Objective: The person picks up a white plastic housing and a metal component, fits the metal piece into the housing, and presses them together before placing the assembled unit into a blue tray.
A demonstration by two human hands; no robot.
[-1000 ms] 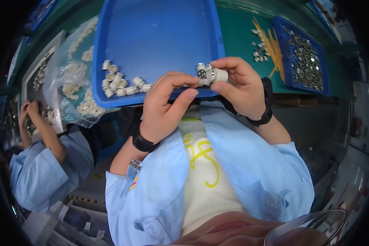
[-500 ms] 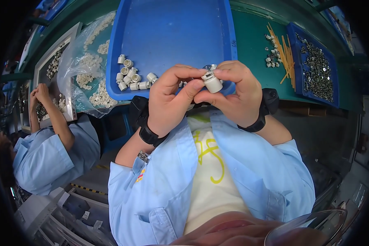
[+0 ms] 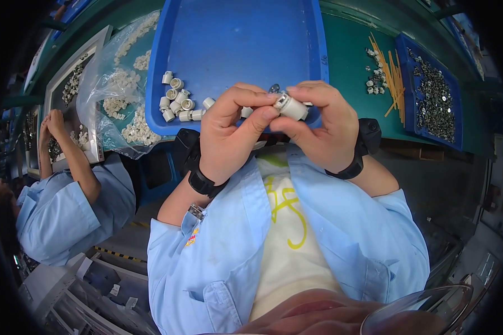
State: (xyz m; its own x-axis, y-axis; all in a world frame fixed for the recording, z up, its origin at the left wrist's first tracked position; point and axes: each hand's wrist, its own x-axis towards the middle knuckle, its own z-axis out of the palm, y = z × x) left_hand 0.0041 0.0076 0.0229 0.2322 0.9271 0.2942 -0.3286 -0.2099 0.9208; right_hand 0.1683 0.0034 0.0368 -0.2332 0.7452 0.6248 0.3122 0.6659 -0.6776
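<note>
- Grips a small, smooth white cylinder (image 3: 294,109) between thumb and fingers of the right hand (image 3: 330,125), above the near edge of a large blue plastic tray (image 3: 240,50).
- Shows that cylinder tilted, with shiny metal at the upper-left end and plain white at the lower-right end; fine details too small to tell.
- Touches or nearly touches the metal end with the left hand (image 3: 229,131), thumb and forefinger close together; cannot tell whether closed on anything.
- Shows a shiny round metal piece (image 3: 274,88) just beyond the left fingertips; cannot tell whether joined to the cylinder.
- Includes a cluster of similar white cylinders (image 3: 176,97) in the tray's near left corner.
- Leaves broad open room across the tray floor beyond both hands, between raised side walls.
- Borders a clear plastic bag (image 3: 98,86) with white pieces (image 3: 123,84) on the left.
- Meets a green tabletop (image 3: 343,67) on the right, then thin light-brown sticks (image 3: 394,84) and a smaller blue tray (image 3: 409,89) of metal pieces (image 3: 435,100).
</note>
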